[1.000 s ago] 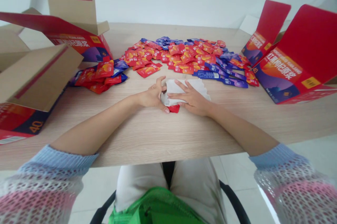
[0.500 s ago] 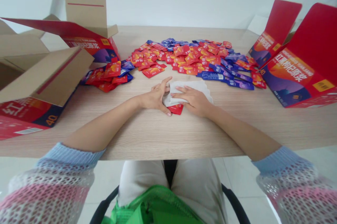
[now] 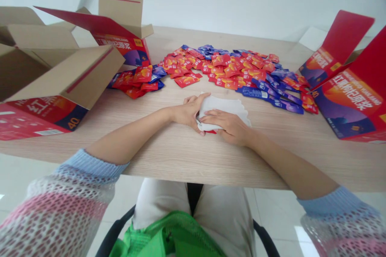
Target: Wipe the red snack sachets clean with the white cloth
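A white cloth (image 3: 224, 107) lies on the wooden table (image 3: 181, 156) in front of me, folded over a red sachet (image 3: 212, 131) whose edge barely shows at its near side. My left hand (image 3: 189, 111) grips the cloth's left edge, fingers curled round it. My right hand (image 3: 230, 125) presses on the cloth's near part with fingers together and bent. Behind the cloth spreads a pile of red and blue sachets (image 3: 235, 68).
A smaller heap of sachets (image 3: 137, 82) lies at the left by an open cardboard carton (image 3: 60, 72) and a red printed box (image 3: 123, 44). Two more open red boxes (image 3: 350, 100) stand at the right. My lap and chair show below the table's edge.
The red sachet is now almost fully covered by the cloth. My left fingers have curled onto the cloth's edge. The view has shifted, moving everything right in the picture.
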{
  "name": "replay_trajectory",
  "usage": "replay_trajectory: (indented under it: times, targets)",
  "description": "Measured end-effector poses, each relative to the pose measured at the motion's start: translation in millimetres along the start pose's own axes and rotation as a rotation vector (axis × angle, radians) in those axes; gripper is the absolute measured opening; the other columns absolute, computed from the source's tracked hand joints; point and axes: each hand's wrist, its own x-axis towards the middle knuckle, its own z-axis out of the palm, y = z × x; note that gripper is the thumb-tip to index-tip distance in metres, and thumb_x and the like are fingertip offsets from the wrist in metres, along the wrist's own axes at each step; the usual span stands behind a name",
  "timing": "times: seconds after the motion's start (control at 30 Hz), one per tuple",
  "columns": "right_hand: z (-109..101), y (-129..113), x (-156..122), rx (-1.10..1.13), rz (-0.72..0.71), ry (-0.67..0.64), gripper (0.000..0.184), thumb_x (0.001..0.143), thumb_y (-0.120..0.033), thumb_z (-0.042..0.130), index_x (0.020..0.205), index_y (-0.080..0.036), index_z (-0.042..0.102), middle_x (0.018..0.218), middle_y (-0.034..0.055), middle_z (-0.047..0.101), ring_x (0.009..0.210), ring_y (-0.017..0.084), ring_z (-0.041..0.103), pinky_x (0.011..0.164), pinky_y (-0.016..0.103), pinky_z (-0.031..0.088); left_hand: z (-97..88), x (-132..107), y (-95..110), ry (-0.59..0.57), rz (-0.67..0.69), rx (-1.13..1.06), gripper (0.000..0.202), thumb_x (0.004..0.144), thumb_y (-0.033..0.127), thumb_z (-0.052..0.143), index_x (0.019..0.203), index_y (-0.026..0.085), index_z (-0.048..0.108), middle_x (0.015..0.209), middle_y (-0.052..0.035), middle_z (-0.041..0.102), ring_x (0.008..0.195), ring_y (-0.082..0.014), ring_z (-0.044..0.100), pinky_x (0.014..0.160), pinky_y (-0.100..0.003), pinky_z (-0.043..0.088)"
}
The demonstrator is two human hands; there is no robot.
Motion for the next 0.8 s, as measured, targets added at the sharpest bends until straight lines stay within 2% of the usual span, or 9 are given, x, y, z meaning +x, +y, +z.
replay_trajectory:
  times: [0.07, 0.2, 0.27, 0.37, 0.47, 0.6, 0.67, 0.73, 0.8]
  targets:
    - [-1, -1, 0, 0.052, 0.004, 0.03, 0.042, 0.091, -0.021, 0.041, 0.131, -0.017, 0.054, 0.131, 0.0111, 0.059, 0.128, 0.024, 0.048, 0.105, 0.043, 0.039, 0.7, 0, 2, -0.011, -0.009, 0.015, 0.146, 0.043, 0.061, 0.084, 0.153, 0.018, -0.003, 0.149, -0.0235, 0.025, 0.137, -0.0459, 0.02, 0.109, -0.058, 0.012]
    - [-4, 3, -4, 0.191, 0.081, 0.117, 0.035, 0.095, -0.032, 0.041, 0.118, -0.017, 0.063, 0.118, 0.0104, 0.066, 0.112, 0.025, 0.058, 0.096, 0.04, 0.043, 0.0, 2, 2, -0.064, 0.001, 0.014, 0.15, 0.045, 0.06, 0.083, 0.152, 0.018, -0.013, 0.146, -0.0221, 0.031, 0.135, -0.0457, 0.022, 0.108, -0.06, 0.007]
    - [-6, 3, -8, 0.311, 0.185, 0.186, 0.034, 0.095, -0.038, 0.041, 0.101, -0.017, 0.068, 0.095, 0.0063, 0.07, 0.089, 0.022, 0.063, 0.081, 0.034, 0.046, -1.0, 3, 1, -0.084, 0.003, 0.007, 0.15, 0.047, 0.06, 0.082, 0.152, 0.018, -0.016, 0.146, -0.0209, 0.033, 0.136, -0.0458, 0.02, 0.108, -0.061, 0.005]
    - [-6, 1, -10, 0.479, 0.31, 0.272, 0.038, 0.093, -0.044, 0.044, 0.076, -0.017, 0.066, 0.065, 0.0001, 0.058, 0.063, 0.016, 0.052, 0.063, 0.029, 0.041, -3.6, 5, -1, -0.125, 0.025, -0.032, 0.146, 0.051, 0.059, 0.081, 0.151, 0.022, -0.019, 0.148, -0.0179, 0.037, 0.139, -0.0442, 0.015, 0.107, -0.062, -0.001]
    - [-7, -5, -8, 0.608, 0.395, 0.259, 0.039, 0.09, -0.046, 0.048, 0.074, -0.017, 0.067, 0.064, 0.0002, 0.056, 0.063, 0.016, 0.05, 0.062, 0.029, 0.04, -7.2, 7, -3, -0.18, 0.072, -0.076, 0.14, 0.055, 0.057, 0.08, 0.149, 0.026, -0.02, 0.148, -0.0129, 0.042, 0.142, -0.0405, 0.01, 0.106, -0.062, -0.006]
    - [-12, -10, -11, 0.715, 0.502, 0.139, 0.037, 0.087, -0.047, 0.052, 0.081, -0.015, 0.071, 0.067, 0.0014, 0.06, 0.064, 0.016, 0.054, 0.06, 0.028, 0.041, -11.8, 9, -6, -0.188, 0.072, -0.073, 0.131, 0.052, 0.056, 0.082, 0.15, 0.028, 0.0, 0.153, -0.0127, 0.032, 0.143, -0.0403, 0.011, 0.108, -0.06, -0.001]
    - [-17, -5, -19, 0.719, 0.543, 0.141, 0.035, 0.086, -0.046, 0.054, 0.08, -0.015, 0.07, 0.07, 0.0016, 0.062, 0.065, 0.016, 0.055, 0.06, 0.027, 0.041, -13.5, 9, -7, -0.202, 0.064, -0.063, 0.129, 0.051, 0.057, 0.082, 0.15, 0.027, 0.006, 0.153, -0.0136, 0.031, 0.142, -0.04, 0.014, 0.109, -0.058, 0.002]
    - [-22, 6, -29, 0.681, 0.613, 0.24, 0.032, 0.085, -0.045, 0.058, 0.075, -0.016, 0.069, 0.068, 0.0004, 0.061, 0.063, 0.015, 0.054, 0.059, 0.027, 0.041, -14.7, 9, -7, -0.223, 0.047, -0.045, 0.13, 0.049, 0.058, 0.083, 0.149, 0.025, 0.007, 0.153, -0.0144, 0.032, 0.142, -0.0398, 0.015, 0.11, -0.057, 0.003]
    - [-27, 23, -37, 0.628, 0.714, 0.483, 0.03, 0.082, -0.044, 0.061, 0.066, -0.018, 0.064, 0.061, -0.0014, 0.058, 0.058, 0.014, 0.053, 0.058, 0.027, 0.043, -15.6, 9, -5, -0.234, 0.03, -0.021, 0.13, 0.047, 0.057, 0.083, 0.149, 0.025, 0.009, 0.152, -0.0152, 0.032, 0.141, -0.0397, 0.017, 0.11, -0.057, 0.005]
